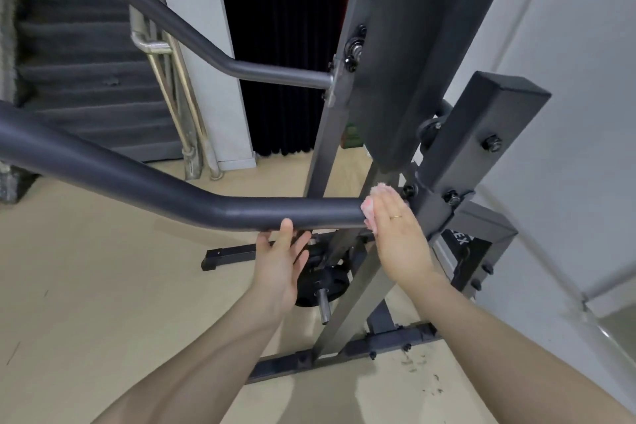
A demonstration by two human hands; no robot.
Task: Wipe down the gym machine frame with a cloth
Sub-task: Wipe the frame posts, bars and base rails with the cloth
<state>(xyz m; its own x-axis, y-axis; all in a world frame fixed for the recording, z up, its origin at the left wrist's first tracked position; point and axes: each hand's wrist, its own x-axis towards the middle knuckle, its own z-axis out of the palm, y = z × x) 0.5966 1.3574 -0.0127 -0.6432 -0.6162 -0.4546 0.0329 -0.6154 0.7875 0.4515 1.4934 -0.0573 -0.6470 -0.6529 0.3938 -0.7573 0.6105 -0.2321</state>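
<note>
Head view was directed downward onto a dark grey gym machine frame point(447, 155) standing on a pale floor point(103, 286). A thick bent tubular bar point(172, 193) of the frame was seen crossing from the left edge to the upright members at centre right. The pink cloth point(370, 208) was found at the right end of that bar, where it meets the uprights, pressed against the bar beneath the right hand point(401, 237). The right hand was laid flat over the cloth with fingers straight and close together; a ring point(395, 216) was noted on one finger. Only the upper and left edges of the cloth were visible past the fingers.

The left hand point(280, 262) was positioned just left of the right hand, below the same bar, with palm turned inward and fingers relaxed and extended. Its thumb tip was seen against the underside of the bar; nothing was held in it. The left hand was apart from the cloth.

A black weight plate point(323, 286) on a short peg was observed low on the frame, between and behind the two hands. A carpeted staircase point(86, 62) with a metal handrail point(155, 45) was recorded at upper left, a dark curtain point(292, 45) at centre top, and a pale wall point(568, 79) at right.
</note>
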